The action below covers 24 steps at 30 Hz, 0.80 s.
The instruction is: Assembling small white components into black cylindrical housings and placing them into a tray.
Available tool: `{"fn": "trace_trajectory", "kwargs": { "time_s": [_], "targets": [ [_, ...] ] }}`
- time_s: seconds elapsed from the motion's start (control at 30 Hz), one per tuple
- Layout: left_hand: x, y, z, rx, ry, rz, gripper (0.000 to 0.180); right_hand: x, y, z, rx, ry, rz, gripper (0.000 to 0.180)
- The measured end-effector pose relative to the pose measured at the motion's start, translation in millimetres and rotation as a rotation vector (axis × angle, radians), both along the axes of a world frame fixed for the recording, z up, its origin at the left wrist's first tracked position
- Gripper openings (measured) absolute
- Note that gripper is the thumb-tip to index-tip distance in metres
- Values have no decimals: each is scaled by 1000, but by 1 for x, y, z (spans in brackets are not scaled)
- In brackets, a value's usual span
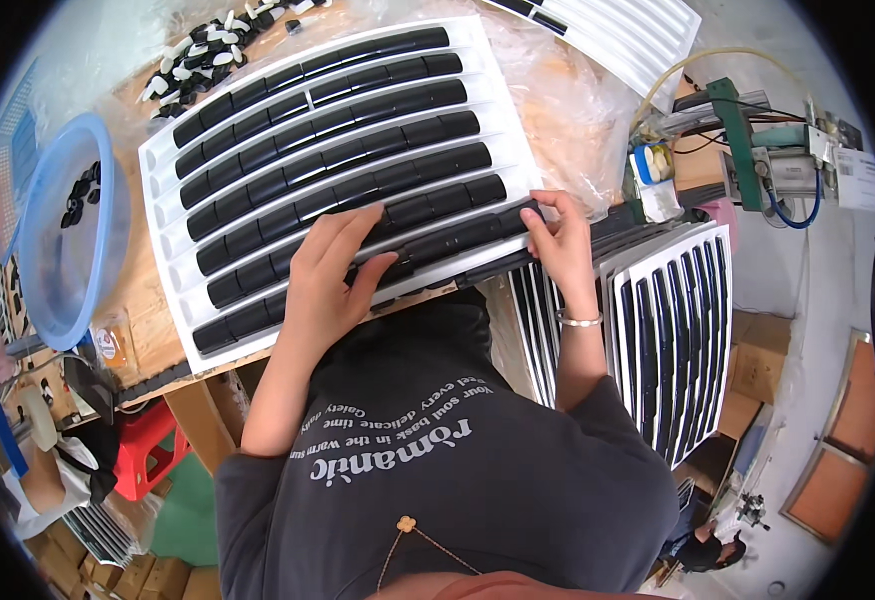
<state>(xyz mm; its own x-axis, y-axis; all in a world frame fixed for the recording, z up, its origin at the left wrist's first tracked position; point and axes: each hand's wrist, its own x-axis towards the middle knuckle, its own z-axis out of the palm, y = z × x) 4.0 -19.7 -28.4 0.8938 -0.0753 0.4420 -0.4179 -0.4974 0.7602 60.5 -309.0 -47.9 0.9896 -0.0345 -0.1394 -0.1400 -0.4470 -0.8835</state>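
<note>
A white ridged tray [165, 240] lies on the workbench, carrying several curved rows of glossy black caps [323, 135]. My left hand [330, 275] rests over the two nearest rows, with thumb and fingers spread apart and their tips on the caps. At the right end of the nearest row, my right hand [563, 240] pinches the end black cap [520, 218] between thumb and bent index finger. The part of the nearest row beneath my left hand is hidden.
Loose black and white pieces [198, 60] lie beyond the tray. A blue basin [68, 230] holding several black pieces is at left. Filled trays [673, 340] stand upright at right, below a green-framed machine [743, 145]. A red stool [148, 450] stands below the bench.
</note>
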Motion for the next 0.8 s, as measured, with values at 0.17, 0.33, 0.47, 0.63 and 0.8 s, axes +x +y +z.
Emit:
{"fn": "trace_trajectory", "kwargs": {
  "time_s": [0.17,0.33,0.47,0.63,0.8],
  "targets": [
    [-3,9,8,39,61,3,46,6,9,18,-765,-511,161,33],
    [-17,41,13,23,137,143,47,92,100,75,-362,-711,361,27],
    [-30,75,24,28,86,321,44,233,228,30,-407,-993,717,19],
    [-61,142,12,-15,72,558,35,345,308,-54,-638,-934,973,18],
    [-76,187,3,235,123,416,25,363,318,-37,-1013,-731,1243,20]
  ]
}}
